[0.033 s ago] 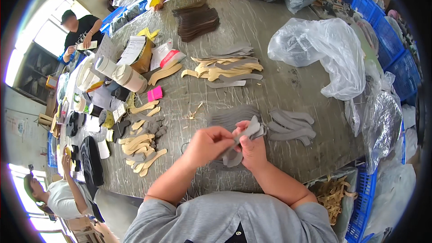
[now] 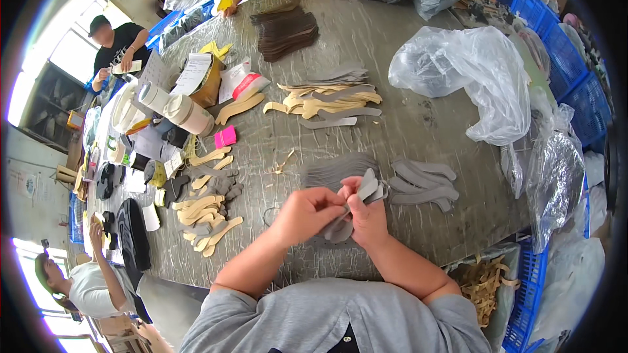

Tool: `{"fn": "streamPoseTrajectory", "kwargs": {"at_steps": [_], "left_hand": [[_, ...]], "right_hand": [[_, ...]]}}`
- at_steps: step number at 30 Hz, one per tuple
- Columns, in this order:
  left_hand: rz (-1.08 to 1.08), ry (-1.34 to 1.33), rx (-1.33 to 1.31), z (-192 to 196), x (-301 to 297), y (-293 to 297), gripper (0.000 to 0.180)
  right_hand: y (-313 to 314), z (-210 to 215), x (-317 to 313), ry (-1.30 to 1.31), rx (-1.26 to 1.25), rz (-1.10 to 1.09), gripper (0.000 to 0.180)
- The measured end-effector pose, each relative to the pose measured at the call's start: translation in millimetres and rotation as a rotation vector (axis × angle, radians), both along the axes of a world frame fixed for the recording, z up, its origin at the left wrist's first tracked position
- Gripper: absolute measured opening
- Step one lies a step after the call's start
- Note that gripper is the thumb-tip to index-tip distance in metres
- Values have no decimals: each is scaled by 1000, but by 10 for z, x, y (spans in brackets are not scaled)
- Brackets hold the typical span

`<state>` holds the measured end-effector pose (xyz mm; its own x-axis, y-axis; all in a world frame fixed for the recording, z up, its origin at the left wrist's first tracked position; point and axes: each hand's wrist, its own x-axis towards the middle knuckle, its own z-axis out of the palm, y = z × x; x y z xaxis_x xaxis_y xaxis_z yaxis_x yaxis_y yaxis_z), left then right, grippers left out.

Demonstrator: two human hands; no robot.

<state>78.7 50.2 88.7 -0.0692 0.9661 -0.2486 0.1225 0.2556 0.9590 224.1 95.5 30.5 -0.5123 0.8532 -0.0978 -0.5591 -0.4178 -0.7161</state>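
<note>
My right hand point(image 2: 367, 221) is closed round a few grey curved cut pieces point(image 2: 370, 186), their rounded ends sticking up past the thumb. Close on its left, my left hand point(image 2: 304, 214) pinches with thumb and forefinger at the lower part of the same pieces, where a grey end hangs below. Just beyond both hands lies a neat stack of grey curved strips point(image 2: 337, 167), partly hidden by them. To the right of my right hand is a loose fan of similar grey strips point(image 2: 424, 184).
Cream and grey pieces point(image 2: 330, 99) lie farther up the table point(image 2: 405, 137), below a dark brown stack point(image 2: 284, 31). More cream pieces point(image 2: 199, 208) sit left. Clear plastic bags point(image 2: 474, 72) cover the right side. Cups point(image 2: 188, 114) stand left. Co-workers point(image 2: 91, 287) are around the table.
The upper ends of the held grey pieces have shifted slightly in my right hand, and my left fingers have moved a little lower. The stacks stay put.
</note>
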Motion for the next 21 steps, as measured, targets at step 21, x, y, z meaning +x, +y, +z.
{"fn": "streamPoseTrajectory", "kwargs": {"at_steps": [21], "left_hand": [[-299, 1541, 238, -600, -665, 882, 21]], "right_hand": [[105, -142, -47, 255, -376, 162, 31]]}}
